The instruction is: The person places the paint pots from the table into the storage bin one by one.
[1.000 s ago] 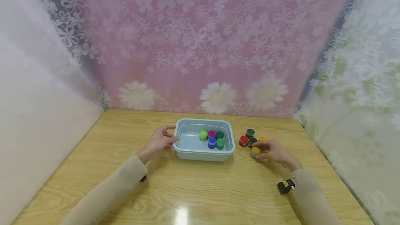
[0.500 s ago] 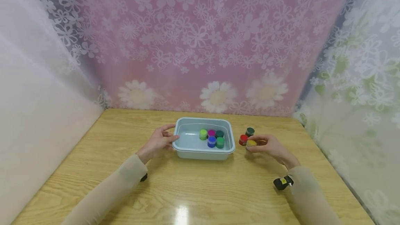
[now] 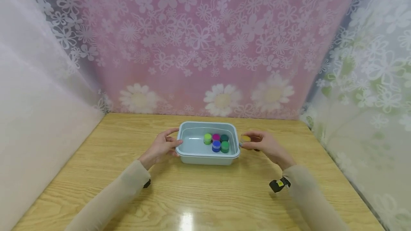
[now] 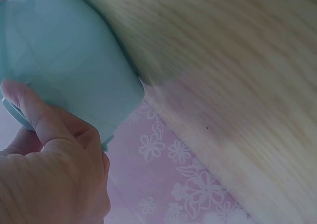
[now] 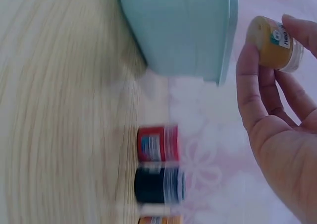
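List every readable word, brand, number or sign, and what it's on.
None legible.
Small cylindrical yellow jar in right hand: label too blurred.
Small cylindrical red jar: label blurred.
Small cylindrical orange jar, cut off: unreadable.
Yellow sticker on black wrist device: too small.

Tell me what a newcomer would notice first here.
The pink flowered backdrop behind the table fills much of the head view. In front of it, a pale blue basin holds five colored jars, the left hand gripping its left end. By its right end, the right hand pinches a yellow jar.
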A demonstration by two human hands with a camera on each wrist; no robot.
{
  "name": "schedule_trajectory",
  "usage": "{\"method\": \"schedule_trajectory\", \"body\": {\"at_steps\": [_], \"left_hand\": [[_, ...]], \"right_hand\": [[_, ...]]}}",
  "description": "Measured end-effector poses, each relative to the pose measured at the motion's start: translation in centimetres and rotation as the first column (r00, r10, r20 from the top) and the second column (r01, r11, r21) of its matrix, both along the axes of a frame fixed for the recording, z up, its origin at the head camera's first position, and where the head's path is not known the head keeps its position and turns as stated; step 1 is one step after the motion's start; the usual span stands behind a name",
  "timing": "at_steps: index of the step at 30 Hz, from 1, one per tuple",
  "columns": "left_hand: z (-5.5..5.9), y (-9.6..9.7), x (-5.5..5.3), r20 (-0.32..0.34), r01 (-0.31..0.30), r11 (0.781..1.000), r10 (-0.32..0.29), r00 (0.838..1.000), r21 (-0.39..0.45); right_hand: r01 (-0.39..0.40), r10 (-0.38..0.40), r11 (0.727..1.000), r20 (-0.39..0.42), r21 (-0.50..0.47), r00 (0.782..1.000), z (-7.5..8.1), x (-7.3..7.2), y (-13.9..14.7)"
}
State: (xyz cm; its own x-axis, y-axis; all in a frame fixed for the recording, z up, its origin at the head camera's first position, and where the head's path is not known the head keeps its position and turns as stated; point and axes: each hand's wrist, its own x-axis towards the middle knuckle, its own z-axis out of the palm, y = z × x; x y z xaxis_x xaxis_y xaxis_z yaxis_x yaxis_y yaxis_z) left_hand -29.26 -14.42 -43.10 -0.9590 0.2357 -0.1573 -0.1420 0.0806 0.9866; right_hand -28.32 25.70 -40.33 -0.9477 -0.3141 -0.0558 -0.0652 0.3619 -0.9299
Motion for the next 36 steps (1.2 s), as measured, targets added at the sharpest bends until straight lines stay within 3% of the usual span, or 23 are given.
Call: {"method": "schedule_trajectory", "body": {"at_steps": [6, 14, 23, 36], "left_hand": [[0.0, -0.1, 0.0, -0.003, 0.001, 1.000, -0.001, 1.000, -0.002], [0.1, 0.1, -0.2, 0.003, -0.009, 1.000, 0.009, 1.000, -0.014], [0.0, 0.0, -0.1, 0.011, -0.007, 1.000, 0.007, 1.000, 0.006], [0.2, 0.3, 0.3, 0.018, -0.015, 1.000, 0.014, 1.000, 0.010]], "right_hand": [[0.011, -0.010, 0.999, 0.028, -0.039, 1.000, 0.7, -0.4, -2.6], [-0.042, 0.042, 0.999, -0.003, -0.018, 0.999, 1.2, -1.1, -4.5], [-0.119, 0.119, 0.993, -0.066, 0.010, 0.991, 0.4, -2.0, -6.9], [-0.106, 0.109, 0.993, -0.067, 0.051, 0.992, -0.3, -2.9, -9.8]]}}
